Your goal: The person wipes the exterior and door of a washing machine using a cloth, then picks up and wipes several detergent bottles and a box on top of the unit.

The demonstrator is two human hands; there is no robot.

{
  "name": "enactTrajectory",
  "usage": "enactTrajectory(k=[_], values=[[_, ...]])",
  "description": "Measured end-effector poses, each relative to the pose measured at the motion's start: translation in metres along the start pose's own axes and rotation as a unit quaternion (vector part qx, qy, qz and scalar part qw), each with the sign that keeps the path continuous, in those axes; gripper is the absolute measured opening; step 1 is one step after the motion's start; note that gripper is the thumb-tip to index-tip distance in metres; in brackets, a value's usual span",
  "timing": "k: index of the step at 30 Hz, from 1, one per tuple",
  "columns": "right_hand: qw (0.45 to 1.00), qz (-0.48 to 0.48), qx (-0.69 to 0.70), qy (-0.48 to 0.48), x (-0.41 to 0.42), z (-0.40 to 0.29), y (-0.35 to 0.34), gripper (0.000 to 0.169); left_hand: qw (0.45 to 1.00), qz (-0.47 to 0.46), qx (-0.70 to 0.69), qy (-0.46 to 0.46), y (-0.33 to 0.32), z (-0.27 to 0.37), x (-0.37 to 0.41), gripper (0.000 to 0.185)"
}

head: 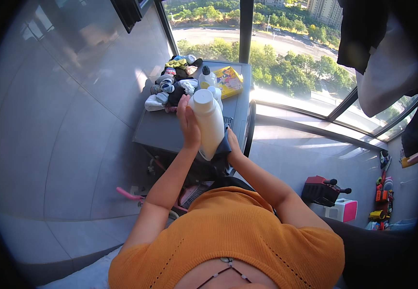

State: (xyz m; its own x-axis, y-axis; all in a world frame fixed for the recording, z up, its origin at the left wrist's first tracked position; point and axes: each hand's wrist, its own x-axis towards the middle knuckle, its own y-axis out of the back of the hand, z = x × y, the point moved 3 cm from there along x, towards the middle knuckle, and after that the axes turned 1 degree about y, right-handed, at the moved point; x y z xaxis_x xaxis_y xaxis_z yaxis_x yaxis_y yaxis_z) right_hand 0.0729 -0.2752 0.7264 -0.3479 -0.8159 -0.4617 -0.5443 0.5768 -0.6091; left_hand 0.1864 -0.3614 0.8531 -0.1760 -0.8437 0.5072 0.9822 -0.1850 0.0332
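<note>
A large white plastic bottle point(210, 124) with a white screw cap is held up before me, above a grey cabinet-like surface point(162, 128). My left hand point(189, 123) grips its left side near the shoulder. At the bottle's lower right is my right hand point(233, 143), holding a dark blue cloth point(224, 145) against it. Behind the bottle stand a clear bottle with a black cap point(207, 77), another white-capped bottle point(215, 93) and a yellow printed box point(228, 82). Bunched socks point(173, 86) lie in a pile at the surface's back left.
Tall windows point(295, 65) rise behind and to the right. Dark and white clothes point(386, 68) hang at the upper right. On the tiled floor at right are a black and red box point(321, 191), a white and pink stool point(344, 210) and several toys point(382, 197).
</note>
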Motion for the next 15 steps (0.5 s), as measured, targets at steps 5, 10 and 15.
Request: enactTrajectory(k=[5,10,15], values=[[0.936,-0.075,-0.198,0.279,-0.033,-0.060,-0.056,0.043,0.997,-0.006,-0.065,-0.031,-0.012,0.050,-0.006,0.042],[0.822,-0.202,-0.312,0.432,-0.032,-0.117,-0.113,0.041,0.981,0.028,0.164,-0.103,-0.005,0.060,0.002,0.050],[0.776,-0.332,-0.434,0.314,0.024,-0.131,-0.131,0.040,0.984,0.019,0.164,-0.068,0.000,0.053,0.007,0.055]])
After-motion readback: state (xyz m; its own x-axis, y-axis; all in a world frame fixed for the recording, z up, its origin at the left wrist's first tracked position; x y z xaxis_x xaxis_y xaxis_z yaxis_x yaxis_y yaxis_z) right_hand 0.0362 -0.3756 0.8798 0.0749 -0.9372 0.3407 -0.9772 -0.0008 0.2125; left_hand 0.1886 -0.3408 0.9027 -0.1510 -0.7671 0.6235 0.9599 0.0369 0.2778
